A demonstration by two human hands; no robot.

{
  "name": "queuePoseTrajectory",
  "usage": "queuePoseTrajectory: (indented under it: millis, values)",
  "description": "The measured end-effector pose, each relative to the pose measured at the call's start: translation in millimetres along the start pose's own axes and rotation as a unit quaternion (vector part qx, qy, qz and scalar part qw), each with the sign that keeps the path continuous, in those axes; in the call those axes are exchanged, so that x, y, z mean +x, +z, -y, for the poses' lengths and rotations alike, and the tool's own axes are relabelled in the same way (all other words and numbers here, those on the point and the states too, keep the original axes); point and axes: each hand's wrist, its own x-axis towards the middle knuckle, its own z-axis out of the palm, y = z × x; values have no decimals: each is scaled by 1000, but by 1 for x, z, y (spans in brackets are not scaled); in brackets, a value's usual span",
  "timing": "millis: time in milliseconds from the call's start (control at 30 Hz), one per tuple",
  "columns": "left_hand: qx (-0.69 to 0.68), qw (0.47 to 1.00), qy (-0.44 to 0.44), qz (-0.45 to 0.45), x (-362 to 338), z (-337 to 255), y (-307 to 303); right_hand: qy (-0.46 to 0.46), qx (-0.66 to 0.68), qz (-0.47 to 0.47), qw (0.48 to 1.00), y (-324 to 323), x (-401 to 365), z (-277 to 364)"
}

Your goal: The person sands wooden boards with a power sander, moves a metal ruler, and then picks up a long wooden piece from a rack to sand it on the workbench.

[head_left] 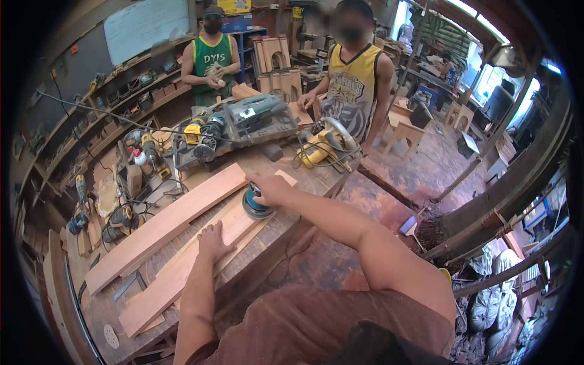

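My right hand [272,188] is wrapped over the top of a blue orbital sander [255,207]. The sander's round pad rests on the far part of a long wooden board [176,277]. Flat on the same board, nearer to me, lies my left hand [214,242] with its fingers spread. A second wooden board [167,222] lies alongside, to the left. Between the two boards, at the near end, is a metal square [126,285]. Part of the sander is hidden under my right hand.
A yellow circular saw [319,151] sits at the table's far right corner. An open tool case [258,118] and several power tools lie at the back. A perforated sanding disc [111,336] is at the near left. Two people [213,61] stand across the table.
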Motion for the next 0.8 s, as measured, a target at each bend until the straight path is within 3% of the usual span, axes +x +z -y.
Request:
queuePoseTrajectory:
  millis: [33,100,133,200,333,400,433,500,567,600,633,667,733,800]
  values:
    - [1,1000,0,-1,7,8,1,0,1,-1,1000,-6,-8,-6]
    - [-103,992,47,62,26,36,8,-97,-4,-193,976,-18,-29,-22]
    - [-100,992,47,64,28,43,3,-89,15,-204,975,-36,-46,-21]
    - [-240,948,77,195,25,55,-10,-76,56,-223,970,-71,-77,-21]
    - [-298,924,93,223,30,70,-6,-53,65,-261,962,-106,-124,-23]
    - [-242,954,44,173,19,57,-31,-35,59,-268,961,-105,-138,-30]
    - [-248,955,78,143,17,55,-36,-20,58,-271,961,-102,-147,-32]
    - [-147,986,44,67,11,51,-44,-11,69,-266,961,-97,-159,-37]
    - [-66,995,-26,-72,-9,41,-38,-7,94,-244,965,-86,-165,-44]
    - [-57,996,-31,-55,-23,46,-40,-4,81,-259,962,-81,-168,-52]
    - [4,994,29,-105,-35,58,-29,1,72,-273,959,-73,-170,-57]
    - [30,993,51,-97,-45,59,-30,16,83,-261,962,-70,-174,-56]
    - [9,996,17,-86,-28,66,-23,29,80,-248,965,-73,-174,-56]
    - [-9,1000,-18,-20,-10,65,-49,31,83,-237,967,-72,-175,-53]
